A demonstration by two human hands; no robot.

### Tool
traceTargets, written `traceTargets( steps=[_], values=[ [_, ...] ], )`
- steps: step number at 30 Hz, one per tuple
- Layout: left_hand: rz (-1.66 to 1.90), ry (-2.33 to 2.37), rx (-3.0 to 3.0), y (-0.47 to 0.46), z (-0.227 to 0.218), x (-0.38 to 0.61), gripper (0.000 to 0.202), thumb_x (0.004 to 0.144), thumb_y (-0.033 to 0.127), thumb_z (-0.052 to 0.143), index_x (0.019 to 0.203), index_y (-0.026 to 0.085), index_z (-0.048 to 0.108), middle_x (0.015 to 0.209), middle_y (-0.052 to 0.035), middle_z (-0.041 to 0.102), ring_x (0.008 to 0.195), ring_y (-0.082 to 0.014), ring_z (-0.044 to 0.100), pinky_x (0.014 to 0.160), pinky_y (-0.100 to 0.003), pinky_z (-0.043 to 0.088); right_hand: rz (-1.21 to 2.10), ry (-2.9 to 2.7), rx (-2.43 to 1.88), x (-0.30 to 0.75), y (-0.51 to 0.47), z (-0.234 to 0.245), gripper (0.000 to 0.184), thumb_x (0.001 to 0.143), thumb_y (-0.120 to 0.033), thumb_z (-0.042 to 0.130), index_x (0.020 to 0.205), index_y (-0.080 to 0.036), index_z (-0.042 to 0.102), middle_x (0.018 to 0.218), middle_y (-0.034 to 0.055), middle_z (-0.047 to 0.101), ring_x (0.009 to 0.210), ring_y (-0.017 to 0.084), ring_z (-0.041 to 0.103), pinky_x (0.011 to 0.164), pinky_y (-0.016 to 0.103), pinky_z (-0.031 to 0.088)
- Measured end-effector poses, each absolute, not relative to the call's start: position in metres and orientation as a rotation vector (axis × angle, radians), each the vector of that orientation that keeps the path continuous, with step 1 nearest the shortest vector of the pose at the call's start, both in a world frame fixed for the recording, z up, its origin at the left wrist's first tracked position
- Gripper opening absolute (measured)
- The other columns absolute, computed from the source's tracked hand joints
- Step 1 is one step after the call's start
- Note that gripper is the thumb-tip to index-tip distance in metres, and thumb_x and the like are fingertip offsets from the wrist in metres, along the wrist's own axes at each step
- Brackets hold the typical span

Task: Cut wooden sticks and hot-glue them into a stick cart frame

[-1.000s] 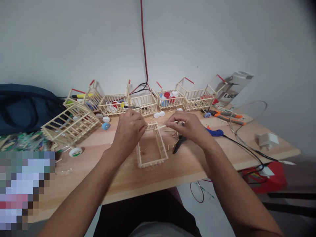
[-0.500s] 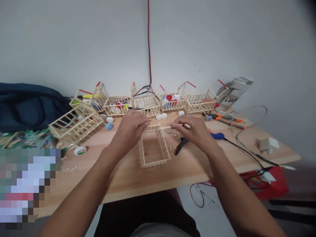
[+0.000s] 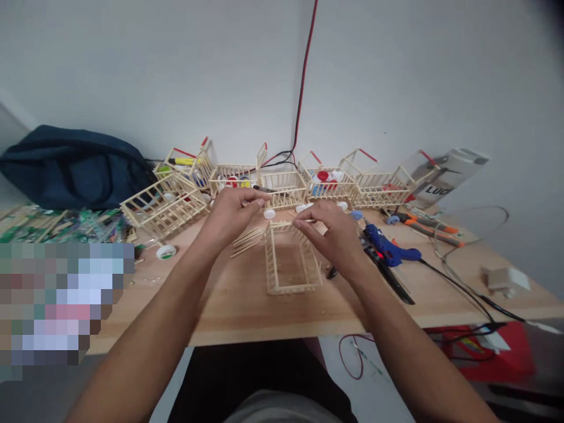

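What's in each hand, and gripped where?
Right hand pinches a stick at one end; left hand seems to grip a stick bundle by one end.

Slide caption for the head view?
Left hand by loose sticks, right hand pinching a stick over an open stick frame.

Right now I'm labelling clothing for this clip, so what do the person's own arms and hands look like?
The left forearm and right forearm are bare down to the picture's lower edge: no sleeves show. The left hand and right hand are bare too, with no gloves, and no watch, ring or wristband is visible.
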State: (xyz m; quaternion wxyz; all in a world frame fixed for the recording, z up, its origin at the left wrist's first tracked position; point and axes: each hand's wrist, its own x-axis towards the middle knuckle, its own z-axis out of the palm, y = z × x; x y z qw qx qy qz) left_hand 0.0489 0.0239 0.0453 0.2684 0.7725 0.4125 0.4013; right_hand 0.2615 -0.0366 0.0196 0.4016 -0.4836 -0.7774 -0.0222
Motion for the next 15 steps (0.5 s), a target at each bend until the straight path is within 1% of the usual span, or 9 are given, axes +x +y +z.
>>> traceTargets(
  steps=[6, 12, 15],
  values=[
    [0.983, 1.08, 2.084, 0.02, 0.045, 0.055, 0.023, 0.08, 0.024, 0.062, 0.093, 0.014, 0.078, 0.097, -0.008, 0.077, 0.088, -0.0222, 0.07, 0.08, -0.032, 0.051, -0.148, -1.941, -1.285, 0.266, -0.037, 0.015, 0.021, 0.092, -0.037, 0.059, 0.08, -0.021, 0.067, 0.078, 0.0031, 0.065, 0.08, 0.02, 0.058, 0.074, 0.033, 0.037],
    [0.954, 1.055, 2.034, 0.025, 0.038, 0.056, 0.024, 0.08, 0.027, 0.062, 0.091, 0.015, 0.078, 0.092, -0.008, 0.078, 0.086, -0.0224, 0.07, 0.077, -0.032, 0.051, -0.079, -1.937, -1.239, 0.259, -0.042, 0.014, 0.018, 0.092, -0.033, 0.06, 0.08, -0.021, 0.066, 0.078, 0.0025, 0.066, 0.08, 0.02, 0.058, 0.074, 0.033, 0.039],
    [0.932, 1.035, 1.996, 0.027, 0.034, 0.056, 0.025, 0.079, 0.03, 0.063, 0.092, 0.015, 0.078, 0.092, -0.0081, 0.078, 0.086, -0.0231, 0.07, 0.076, -0.032, 0.051, -0.134, -1.972, -1.285, 0.255, -0.042, 0.013, 0.019, 0.092, -0.033, 0.06, 0.078, -0.021, 0.066, 0.076, 0.0027, 0.065, 0.079, 0.02, 0.057, 0.074, 0.034, 0.037]
  ],
)
